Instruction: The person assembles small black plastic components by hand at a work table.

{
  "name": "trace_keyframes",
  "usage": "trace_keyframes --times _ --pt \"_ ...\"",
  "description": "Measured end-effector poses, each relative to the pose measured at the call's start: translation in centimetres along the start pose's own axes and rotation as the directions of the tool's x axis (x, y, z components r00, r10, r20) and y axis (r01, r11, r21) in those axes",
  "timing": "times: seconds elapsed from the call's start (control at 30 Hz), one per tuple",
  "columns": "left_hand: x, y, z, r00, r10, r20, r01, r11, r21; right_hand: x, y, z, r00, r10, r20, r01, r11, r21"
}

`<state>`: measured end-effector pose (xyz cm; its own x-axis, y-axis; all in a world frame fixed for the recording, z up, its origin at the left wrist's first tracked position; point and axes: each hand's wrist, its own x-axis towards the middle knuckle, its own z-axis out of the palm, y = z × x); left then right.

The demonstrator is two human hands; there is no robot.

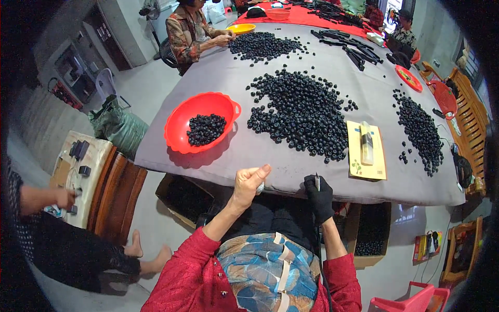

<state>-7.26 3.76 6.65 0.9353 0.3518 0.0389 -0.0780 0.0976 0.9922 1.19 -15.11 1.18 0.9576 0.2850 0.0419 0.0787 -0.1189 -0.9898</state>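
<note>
My left hand point(249, 186), bare, is held just off the table's near edge with its fingers curled and thumb raised. A small whitish patch shows at its right side; whether the fingers hold anything is hidden. My right hand point(319, 198), in a black glove, is at the table edge, closed round a small pointed blade point(317, 181) whose tip sticks up. Beyond my hands lies a large heap of small black round pieces point(306, 114). A red plastic basin point(176, 125) holding more of these pieces stands beyond my left hand.
On the grey-covered table point(244, 171) are a yellow booklet point(377, 171) under a clear tube point(367, 145), and further heaps of black pieces point(420, 130). Open cartons point(370, 229) stand below the edge. One person point(189, 36) works at far left; another point(57, 223) is at my left.
</note>
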Motion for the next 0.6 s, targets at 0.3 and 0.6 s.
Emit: trace_keyframes --times 0.3,0.6 --pt "-0.2 -0.6 2.0 0.999 0.050 0.008 -0.050 0.999 -0.004 0.1 0.7 -0.3 0.999 0.026 0.037 -0.028 0.998 0.062" --pt "0.1 0.1 0.1 0.970 0.203 0.132 -0.238 0.895 0.378 0.1 0.6 -0.1 0.998 0.043 0.050 -0.047 0.996 0.079"
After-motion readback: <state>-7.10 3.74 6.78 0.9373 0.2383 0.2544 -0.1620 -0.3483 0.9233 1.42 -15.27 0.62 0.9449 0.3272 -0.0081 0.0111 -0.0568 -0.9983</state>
